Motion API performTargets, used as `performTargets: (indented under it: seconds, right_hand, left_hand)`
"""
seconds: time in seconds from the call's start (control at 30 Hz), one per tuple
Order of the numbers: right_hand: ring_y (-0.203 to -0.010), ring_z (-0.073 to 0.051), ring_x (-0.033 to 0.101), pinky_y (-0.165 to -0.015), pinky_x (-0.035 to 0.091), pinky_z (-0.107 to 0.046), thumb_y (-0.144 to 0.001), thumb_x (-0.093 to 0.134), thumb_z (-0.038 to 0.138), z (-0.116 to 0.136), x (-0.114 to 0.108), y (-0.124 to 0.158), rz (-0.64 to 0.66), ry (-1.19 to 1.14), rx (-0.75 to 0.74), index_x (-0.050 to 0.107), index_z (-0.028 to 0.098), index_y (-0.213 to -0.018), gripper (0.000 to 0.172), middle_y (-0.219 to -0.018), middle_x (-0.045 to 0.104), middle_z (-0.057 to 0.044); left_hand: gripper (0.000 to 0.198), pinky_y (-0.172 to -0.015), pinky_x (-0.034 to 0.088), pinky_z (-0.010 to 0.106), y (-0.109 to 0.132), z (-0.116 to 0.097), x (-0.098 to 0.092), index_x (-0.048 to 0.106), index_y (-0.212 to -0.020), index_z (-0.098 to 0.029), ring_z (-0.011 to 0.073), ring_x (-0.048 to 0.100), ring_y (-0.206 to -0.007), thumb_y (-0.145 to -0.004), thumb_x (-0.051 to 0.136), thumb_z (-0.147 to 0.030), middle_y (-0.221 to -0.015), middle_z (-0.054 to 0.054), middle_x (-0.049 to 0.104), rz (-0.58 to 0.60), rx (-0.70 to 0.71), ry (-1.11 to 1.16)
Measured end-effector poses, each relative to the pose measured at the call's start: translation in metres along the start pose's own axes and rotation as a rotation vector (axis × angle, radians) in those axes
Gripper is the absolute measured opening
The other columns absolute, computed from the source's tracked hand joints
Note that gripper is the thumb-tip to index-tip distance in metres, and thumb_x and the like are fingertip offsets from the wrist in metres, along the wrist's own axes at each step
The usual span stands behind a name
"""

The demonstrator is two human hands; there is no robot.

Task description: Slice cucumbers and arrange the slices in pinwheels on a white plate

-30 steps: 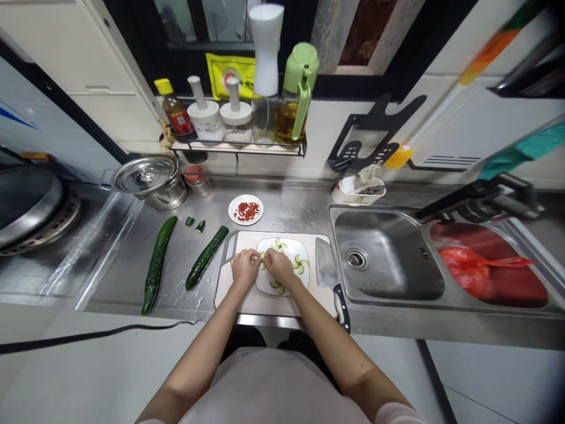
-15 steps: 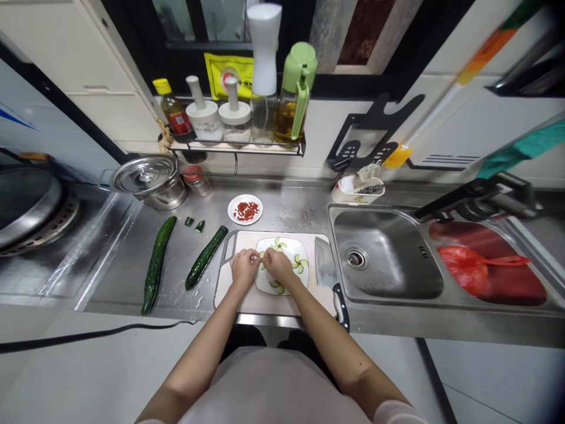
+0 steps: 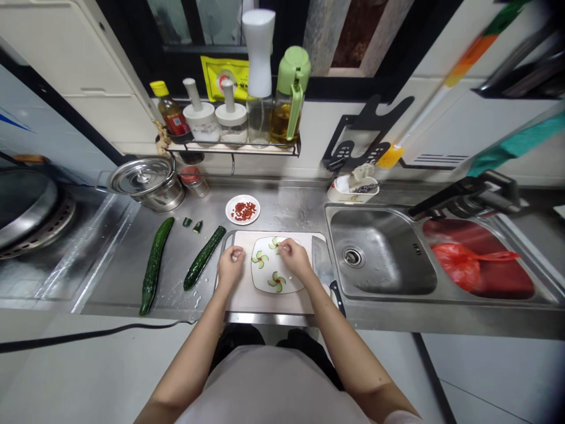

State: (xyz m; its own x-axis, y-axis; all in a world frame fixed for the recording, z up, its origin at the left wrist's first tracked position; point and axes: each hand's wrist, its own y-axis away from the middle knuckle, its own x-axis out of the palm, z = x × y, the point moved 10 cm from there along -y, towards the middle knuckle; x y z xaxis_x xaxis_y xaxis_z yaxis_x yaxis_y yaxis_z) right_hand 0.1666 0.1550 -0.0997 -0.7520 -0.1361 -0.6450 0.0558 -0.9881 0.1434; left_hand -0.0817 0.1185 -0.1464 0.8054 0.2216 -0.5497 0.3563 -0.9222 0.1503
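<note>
A square white plate (image 3: 259, 279) lies on the cutting board (image 3: 247, 301), with cucumber slices (image 3: 277, 282) laid on it in pinwheels that have red centres. My left hand (image 3: 230, 268) is left of the plate over the board, its fingertips pinched together. Above the plate's upper right, my right hand (image 3: 298, 260) is also closed in a pinch, near the top pinwheel, covering the plate's right side. Whatever either pinch holds is too small to make out. A kitchen knife (image 3: 338, 297) rests along the board's right edge, partly behind my right arm.
Beyond the board stands a small dish (image 3: 229, 213) of red bits resembling goji berries. Two cucumbers (image 3: 155, 265) and small cut ends (image 3: 197, 227) lie left. Right is the sink (image 3: 384, 253); a lidded pot (image 3: 161, 197) and bottle rack (image 3: 238, 148) are at the back.
My hands have separated: the left moved left off the plate, the right moved right and slightly up. The left pinwheel is now uncovered, showing a red centre. The view has shifted slightly.
</note>
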Motion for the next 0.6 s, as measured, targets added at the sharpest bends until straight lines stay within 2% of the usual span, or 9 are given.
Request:
performTargets:
  seconds: [0.13,0.2,0.27,0.4,0.6]
  right_hand:
    - [-0.058,-0.014,0.047,-0.059,0.034,-0.024,-0.081,0.049,0.034,-0.031,-0.055,0.020,-0.160,-0.048,0.041,0.060,0.020,-0.084,0.019,-0.060,0.051,0.003]
    - [-0.058,-0.015,0.048,-0.059,0.034,-0.025,-0.081,0.049,0.037,-0.049,-0.072,0.034,-0.197,-0.036,0.065,0.061,0.020,-0.084,0.021,-0.060,0.051,0.002]
    - [-0.057,-0.015,0.048,-0.058,0.034,-0.026,-0.080,0.049,0.038,-0.066,-0.079,0.050,-0.196,-0.019,0.082,0.061,0.020,-0.083,0.021,-0.059,0.051,0.003]
    - [-0.058,-0.016,0.051,-0.058,0.034,-0.026,-0.078,0.052,0.038,-0.095,-0.070,0.076,-0.144,0.010,0.171,0.062,0.021,-0.085,0.022,-0.057,0.053,0.003]
    - [-0.055,-0.014,0.053,-0.054,0.037,-0.024,-0.078,0.056,0.034,-0.115,-0.025,0.094,-0.045,-0.075,0.318,0.063,0.019,-0.098,0.025,-0.057,0.056,0.004]
  left_hand:
    - [0.029,-0.062,0.040,0.023,0.007,0.014,-0.019,0.069,-0.092,-0.019,0.0121,0.052,-0.061,-0.075,0.061,-0.041,-0.073,0.000,0.060,-0.039,-0.008,0.080]
    - [0.030,-0.059,0.040,0.023,0.013,0.020,-0.023,0.069,-0.090,-0.018,0.0112,0.049,-0.057,-0.074,0.062,-0.043,-0.071,0.000,0.060,-0.034,-0.019,0.108]
    - [0.032,-0.057,0.039,0.023,0.020,0.026,-0.024,0.069,-0.089,-0.018,0.0107,0.047,-0.055,-0.071,0.064,-0.045,-0.070,0.000,0.060,-0.012,-0.031,0.138]
    - [0.044,-0.059,0.042,0.023,0.035,0.037,-0.011,0.066,-0.090,-0.015,0.0112,0.051,-0.059,-0.064,0.070,-0.050,-0.070,0.000,0.061,0.076,-0.069,0.283]
    - [0.057,-0.057,0.042,0.023,0.055,0.045,0.033,0.061,-0.104,-0.012,0.0115,0.055,-0.058,-0.061,0.074,-0.048,-0.070,0.000,0.061,0.278,-0.167,0.408]
